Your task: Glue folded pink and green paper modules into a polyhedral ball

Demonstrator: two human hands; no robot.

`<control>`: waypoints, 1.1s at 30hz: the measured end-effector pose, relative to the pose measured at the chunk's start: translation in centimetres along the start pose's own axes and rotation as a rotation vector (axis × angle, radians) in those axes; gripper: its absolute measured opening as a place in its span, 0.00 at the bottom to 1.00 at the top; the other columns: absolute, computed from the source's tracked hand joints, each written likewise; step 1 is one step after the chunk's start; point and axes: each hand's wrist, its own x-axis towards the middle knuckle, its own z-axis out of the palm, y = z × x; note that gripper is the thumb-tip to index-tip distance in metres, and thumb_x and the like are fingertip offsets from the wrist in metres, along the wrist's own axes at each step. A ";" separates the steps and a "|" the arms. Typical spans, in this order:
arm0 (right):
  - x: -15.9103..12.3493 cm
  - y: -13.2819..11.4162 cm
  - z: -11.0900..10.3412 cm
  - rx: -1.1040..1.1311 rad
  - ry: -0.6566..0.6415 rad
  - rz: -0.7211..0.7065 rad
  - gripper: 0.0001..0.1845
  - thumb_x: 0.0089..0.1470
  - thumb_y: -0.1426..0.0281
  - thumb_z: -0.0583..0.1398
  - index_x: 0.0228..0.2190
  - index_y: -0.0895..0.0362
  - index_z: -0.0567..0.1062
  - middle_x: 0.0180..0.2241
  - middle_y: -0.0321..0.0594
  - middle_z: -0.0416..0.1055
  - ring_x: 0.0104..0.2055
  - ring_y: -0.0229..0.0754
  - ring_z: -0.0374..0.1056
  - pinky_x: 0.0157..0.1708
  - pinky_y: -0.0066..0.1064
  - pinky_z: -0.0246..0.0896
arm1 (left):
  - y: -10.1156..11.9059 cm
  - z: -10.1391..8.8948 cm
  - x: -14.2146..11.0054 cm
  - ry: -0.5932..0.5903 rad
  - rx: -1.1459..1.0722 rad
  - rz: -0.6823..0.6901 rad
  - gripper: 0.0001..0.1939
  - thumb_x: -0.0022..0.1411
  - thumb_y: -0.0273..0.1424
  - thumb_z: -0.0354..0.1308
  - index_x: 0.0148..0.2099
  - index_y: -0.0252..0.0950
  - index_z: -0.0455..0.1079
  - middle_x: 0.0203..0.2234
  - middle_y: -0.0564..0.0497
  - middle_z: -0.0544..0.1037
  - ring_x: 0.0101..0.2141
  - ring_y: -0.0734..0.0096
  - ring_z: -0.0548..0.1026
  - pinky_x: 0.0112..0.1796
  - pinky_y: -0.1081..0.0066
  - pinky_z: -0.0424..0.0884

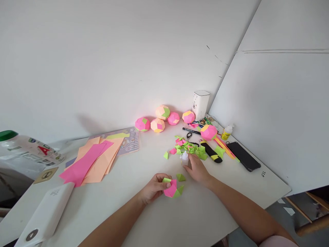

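Bottle (184, 159) (white) at right hand (196, 168)

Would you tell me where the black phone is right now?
In the head view, the phone lies near the right edge of the table, beside the coloured strips and the yellow-labelled bottle.

Bottle (32, 146), white with green cap: large red "A" on its side. Table (272, 185): handwritten mark at right corner, unclear. Other print too small.
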 end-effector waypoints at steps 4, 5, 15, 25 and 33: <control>0.1 -0.3 -0.4 0.147 0.010 -0.078 0.19 0.47 0.73 0.59 0.44 0.57 0.67 0.41 0.46 0.68 0.45 0.49 0.63 0.44 0.42 0.60 | -0.1 0.0 0.1 -0.004 -0.014 0.010 0.11 0.39 0.32 0.71 0.24 0.32 0.74 0.20 0.54 0.73 0.21 0.76 0.68 0.24 0.74 0.62; 0.0 -0.6 -0.9 0.220 0.011 -0.113 0.19 0.47 0.72 0.59 0.44 0.57 0.67 0.42 0.46 0.67 0.44 0.48 0.63 0.43 0.40 0.60 | -0.1 0.0 0.1 -0.009 -0.016 0.009 0.11 0.39 0.32 0.71 0.24 0.32 0.74 0.19 0.54 0.73 0.21 0.76 0.68 0.24 0.74 0.62; -1.1 -2.8 -5.3 0.873 -0.072 0.061 0.21 0.43 0.57 0.65 0.37 0.53 0.71 0.31 0.37 0.66 0.30 0.39 0.63 0.27 0.30 0.59 | 0.0 -0.2 0.2 0.032 -0.042 0.006 0.08 0.42 0.29 0.69 0.22 0.32 0.72 0.21 0.52 0.75 0.21 0.75 0.69 0.23 0.73 0.63; -1.4 -2.9 -3.7 1.003 -0.200 0.134 0.19 0.42 0.59 0.67 0.33 0.54 0.69 0.20 0.29 0.60 0.19 0.31 0.53 0.17 0.24 0.47 | 0.1 0.1 0.1 0.050 -0.039 -0.027 0.08 0.42 0.28 0.68 0.22 0.32 0.72 0.20 0.52 0.75 0.21 0.74 0.70 0.24 0.73 0.63; -1.5 -2.9 -3.3 0.988 -0.199 0.138 0.16 0.45 0.61 0.66 0.32 0.55 0.69 0.18 0.27 0.59 0.17 0.30 0.50 0.15 0.23 0.45 | 0.2 0.2 0.1 0.063 -0.034 -0.030 0.08 0.41 0.27 0.68 0.22 0.32 0.71 0.22 0.52 0.76 0.21 0.74 0.70 0.24 0.73 0.64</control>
